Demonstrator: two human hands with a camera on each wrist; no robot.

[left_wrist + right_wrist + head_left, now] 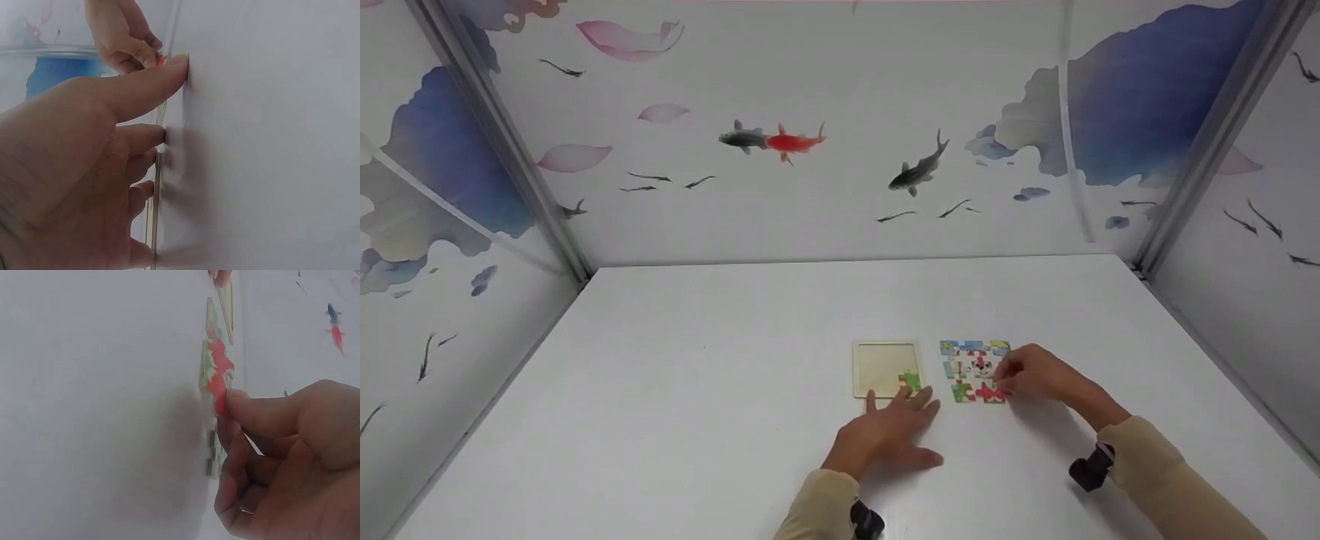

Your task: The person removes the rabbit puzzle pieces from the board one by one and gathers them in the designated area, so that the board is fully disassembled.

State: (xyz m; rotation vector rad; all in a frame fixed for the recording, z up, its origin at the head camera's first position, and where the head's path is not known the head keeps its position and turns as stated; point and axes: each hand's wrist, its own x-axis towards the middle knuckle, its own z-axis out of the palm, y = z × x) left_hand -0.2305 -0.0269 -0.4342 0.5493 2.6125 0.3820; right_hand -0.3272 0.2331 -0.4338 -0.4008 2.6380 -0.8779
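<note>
A square wooden puzzle tray [876, 366] lies on the table, with a green puzzle piece [911, 382] in its lower right corner. My left hand [886, 435] is spread out, fingertips along the tray's near edge and thumb pointing right. To the right of the tray, several colourful puzzle pieces [961, 391] lie in a loose square showing a cartoon animal face. My right hand [1039, 373] is over the right side of these pieces. In the right wrist view, its thumb and forefinger pinch a red puzzle piece [218, 360], raised at the edge of the group.
The white table [660, 405] is enclosed by a back wall [825, 217] and side walls printed with fish, petals and blue leaves. Black wrist cameras sit at both tan sleeves [1155, 465].
</note>
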